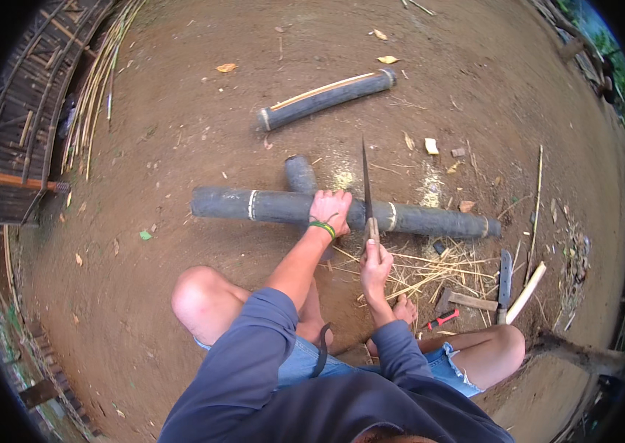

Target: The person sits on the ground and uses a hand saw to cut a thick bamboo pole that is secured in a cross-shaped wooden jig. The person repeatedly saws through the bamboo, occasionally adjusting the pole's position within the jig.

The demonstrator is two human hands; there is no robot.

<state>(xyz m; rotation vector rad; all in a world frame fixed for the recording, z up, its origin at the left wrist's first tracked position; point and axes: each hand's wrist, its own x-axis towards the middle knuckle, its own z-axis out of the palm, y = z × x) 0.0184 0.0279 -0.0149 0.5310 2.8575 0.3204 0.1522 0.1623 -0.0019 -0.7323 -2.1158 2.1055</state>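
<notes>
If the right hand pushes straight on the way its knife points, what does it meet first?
The right hand aims its knife away from the body; the blade already crosses the long dark bamboo pole, so that comes first, though contact depth is unclear.

1 head-worn fisheye view, looking steeply down, close over hands [353, 240], dirt ground [180, 133]

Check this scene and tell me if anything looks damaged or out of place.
Nothing looks broken. The left hand steadies the long dark bamboo pole while the right hand holds a long-bladed knife against it. Pale shavings litter the dirt near it.
</notes>
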